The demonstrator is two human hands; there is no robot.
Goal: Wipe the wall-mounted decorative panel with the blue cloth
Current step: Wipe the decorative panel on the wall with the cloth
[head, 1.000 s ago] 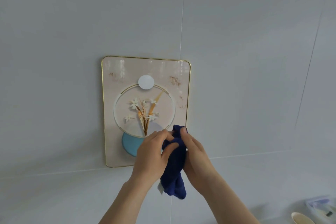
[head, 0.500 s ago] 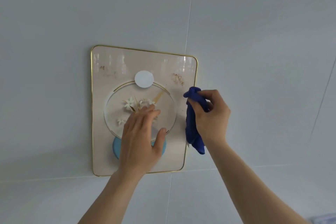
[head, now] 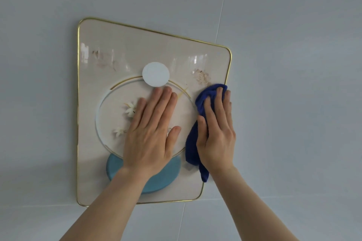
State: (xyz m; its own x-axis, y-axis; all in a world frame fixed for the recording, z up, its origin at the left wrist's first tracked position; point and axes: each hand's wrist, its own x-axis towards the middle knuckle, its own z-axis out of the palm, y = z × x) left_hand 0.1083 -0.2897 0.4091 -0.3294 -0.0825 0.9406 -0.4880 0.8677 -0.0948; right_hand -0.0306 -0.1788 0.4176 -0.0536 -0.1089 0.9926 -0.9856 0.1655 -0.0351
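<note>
The decorative panel (head: 109, 49) hangs on the wall, cream with a gold rim, a white disc, a gold ring with flowers and a light blue disc at the bottom. My left hand (head: 151, 133) lies flat on the middle of the panel, fingers together, holding nothing. My right hand (head: 217, 133) presses the dark blue cloth (head: 193, 143) against the panel's right edge, just below a brownish smudge (head: 201, 76). The cloth hangs down below my palm. Another faint smudge (head: 101, 58) marks the upper left of the panel.
Pale grey wall tiles (head: 293, 103) surround the panel, with thin joints running up and across.
The view has come closer to the panel. My left hand slid up and flattened on the middle. My right hand pressed the cloth flat onto the panel's right edge.
</note>
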